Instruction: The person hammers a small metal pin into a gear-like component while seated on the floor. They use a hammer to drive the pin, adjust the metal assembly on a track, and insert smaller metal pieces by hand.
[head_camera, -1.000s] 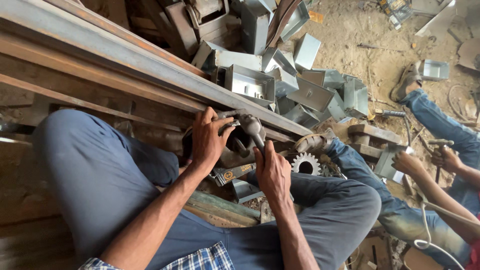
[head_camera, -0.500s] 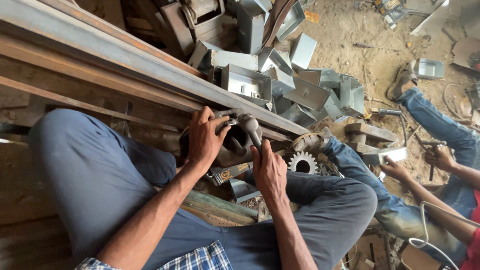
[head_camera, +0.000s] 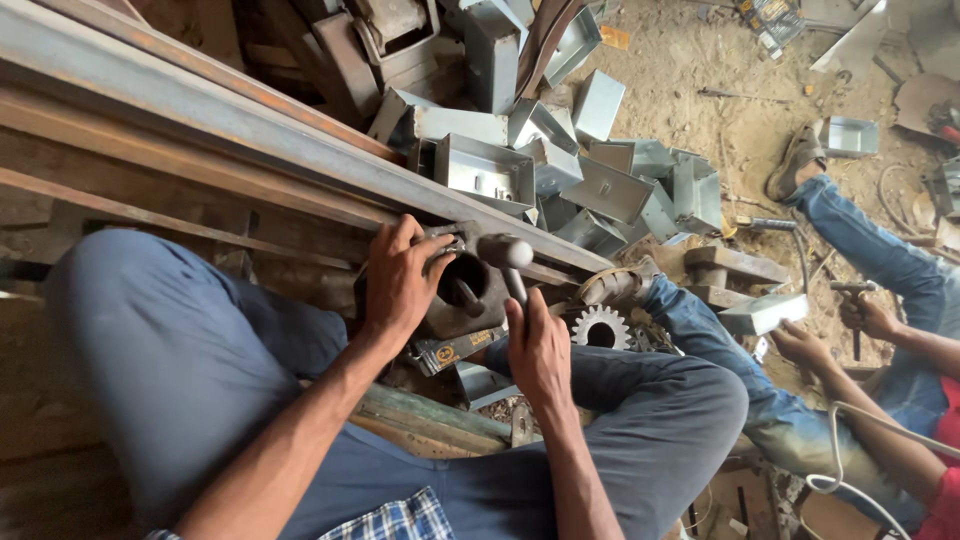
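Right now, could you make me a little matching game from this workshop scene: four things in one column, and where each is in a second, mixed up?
Things:
1. hammer
2. toothed wheel
3. grey metal boxes
4. flat metal piece

Places:
A. piled on the dirt beyond the long beam
B. in the right hand
C. in a co-worker's hand
D. on the ground beside the right knee

Pairs: 1-B, 2-D, 3-A, 4-C

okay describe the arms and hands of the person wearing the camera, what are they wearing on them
Both forearms are bare, with no sleeves showing on them. The left hand and right hand wear no gloves, and no rings, watch or wristband can be seen. A bit of blue and white checked shirt shows at the bottom edge.
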